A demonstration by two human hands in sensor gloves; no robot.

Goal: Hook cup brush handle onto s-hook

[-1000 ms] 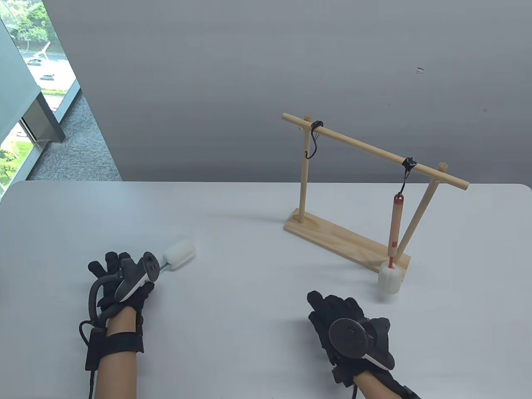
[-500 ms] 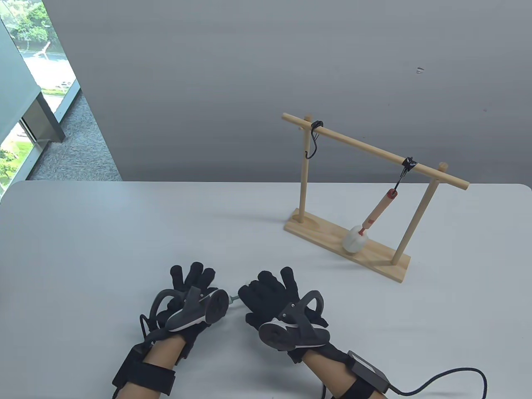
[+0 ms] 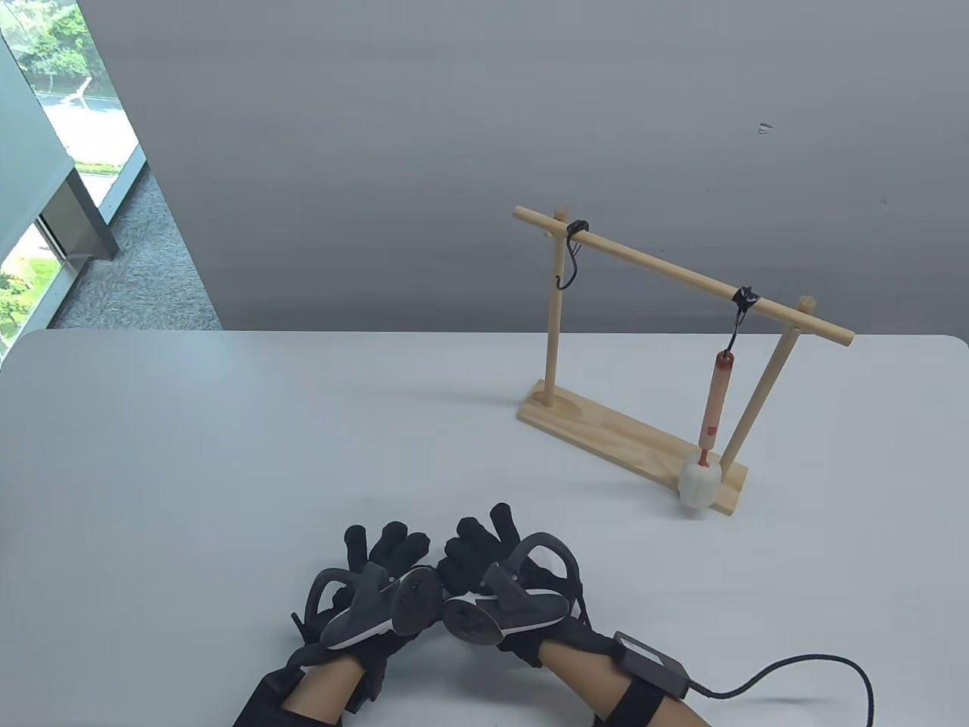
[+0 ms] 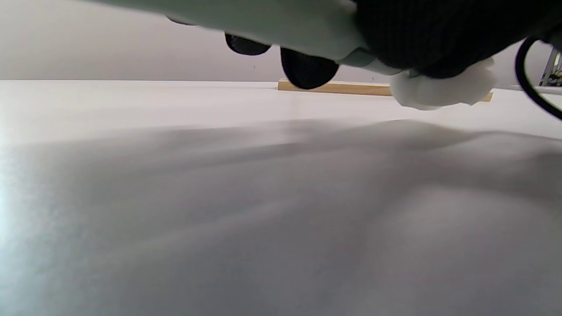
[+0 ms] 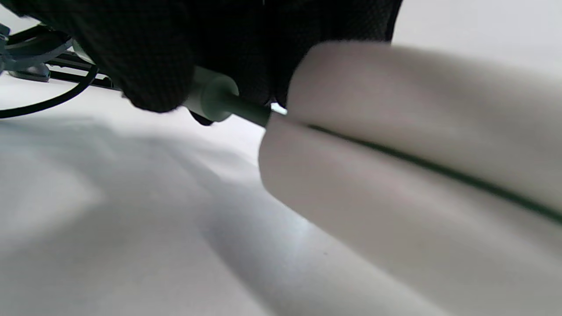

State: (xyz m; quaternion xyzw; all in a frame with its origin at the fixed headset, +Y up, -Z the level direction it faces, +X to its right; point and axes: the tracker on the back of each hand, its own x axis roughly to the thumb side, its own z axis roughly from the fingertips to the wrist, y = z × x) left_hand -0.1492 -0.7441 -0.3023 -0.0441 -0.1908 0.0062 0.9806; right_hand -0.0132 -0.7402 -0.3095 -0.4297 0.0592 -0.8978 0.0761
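The cup brush with a pale green handle (image 4: 263, 22) and white sponge head (image 5: 417, 153) is held low over the table between both hands; the table view hides it under them. My left hand (image 3: 386, 545) grips the handle. My right hand (image 3: 481, 534) touches the left and closes over the brush where handle meets sponge (image 5: 210, 94). The wooden rack (image 3: 628, 439) stands far right. Its left black S-hook (image 3: 569, 257) is empty. Its right S-hook (image 3: 738, 318) carries a red-handled brush (image 3: 715, 401), its sponge near the base.
The rack's crossbar (image 3: 681, 274) slopes down to the right above the base board. A black cable (image 3: 795, 674) trails from my right wrist box along the near edge. A grey wall rises behind the white table (image 3: 265, 424).
Both hands have drawn closer together and slightly toward the near edge, the brush now hidden beneath them. The red-handled brush has swung back right and hangs nearly straight.
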